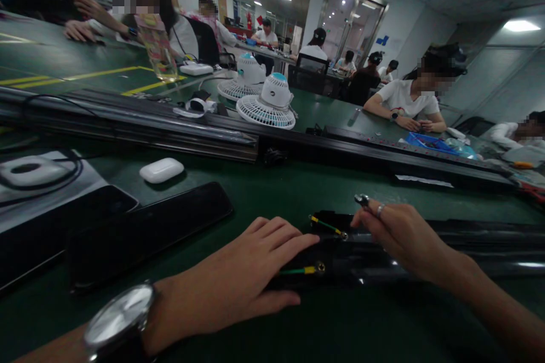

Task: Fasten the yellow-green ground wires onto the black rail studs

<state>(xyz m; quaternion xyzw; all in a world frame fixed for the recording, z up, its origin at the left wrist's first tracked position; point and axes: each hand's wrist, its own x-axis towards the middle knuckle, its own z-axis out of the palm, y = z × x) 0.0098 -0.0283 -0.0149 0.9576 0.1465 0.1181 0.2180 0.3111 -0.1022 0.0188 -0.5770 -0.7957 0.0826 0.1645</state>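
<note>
At the left end of the black bars (368, 264) on the green table (272, 190), I see the left hand (255, 264) with fingers extended, thumb apart, can't tell if gripping; above the bars the right hand (404, 232) pinches a small shiny metal piece (361, 199). Two yellow-ended green wires (329, 225) sit at the bars, one partly under the left hand. Left of the bars I log a dark flat slab (149, 235), white case (162, 171); beyond the bars, two white fans (275, 95), seated co-workers (411, 96).

green table (272, 190); on it: black bars (361, 264); white case (162, 171); two fans (272, 103); bottle (158, 48)
</note>
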